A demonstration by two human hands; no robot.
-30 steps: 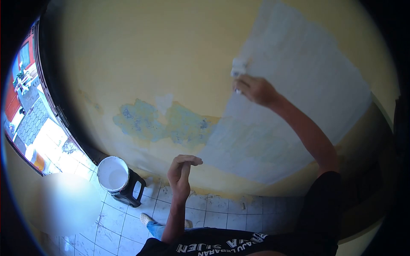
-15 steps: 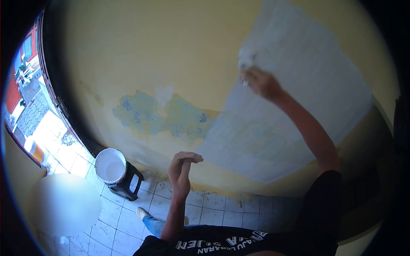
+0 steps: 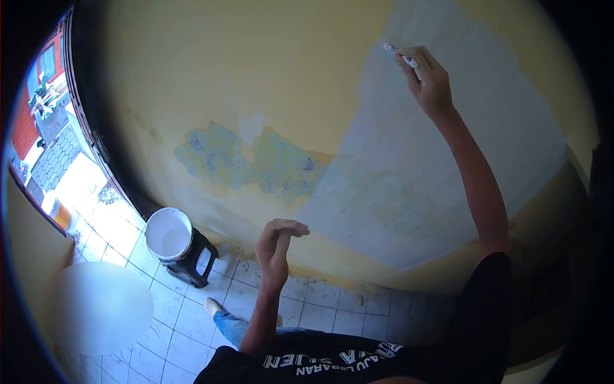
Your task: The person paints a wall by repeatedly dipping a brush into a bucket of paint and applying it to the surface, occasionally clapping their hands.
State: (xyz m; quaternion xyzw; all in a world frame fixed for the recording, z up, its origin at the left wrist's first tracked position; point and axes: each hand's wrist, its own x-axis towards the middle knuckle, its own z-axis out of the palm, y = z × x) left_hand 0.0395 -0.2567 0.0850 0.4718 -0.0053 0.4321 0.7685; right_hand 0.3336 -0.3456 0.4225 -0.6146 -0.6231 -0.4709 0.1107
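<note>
High on the wall, my right hand (image 3: 433, 80) is closed round a small white-smeared tool (image 3: 409, 61); its tip end points left, and its exact kind is hard to tell. Behind it lies a broad whitish coated area (image 3: 441, 173) on the yellow wall (image 3: 268, 64). My left hand (image 3: 275, 246) is raised low in front of the wall, wrist bent, fingers stretched to the right, with nothing visible in it. Above and left of that hand is a blue-green peeled patch (image 3: 281, 163) on the wall.
A white bucket (image 3: 169, 234) stands on a black stool (image 3: 199, 259) at the lower left. The floor is white tile (image 3: 246, 301). An open doorway at the far left shows paving (image 3: 57, 160) and an orange-and-white container (image 3: 56, 210). A round blur covers the lower left.
My right hand has moved up and to the right with the tool, from the left edge of the whitish area. My left hand keeps nearly the same pose. The view has shifted slightly.
</note>
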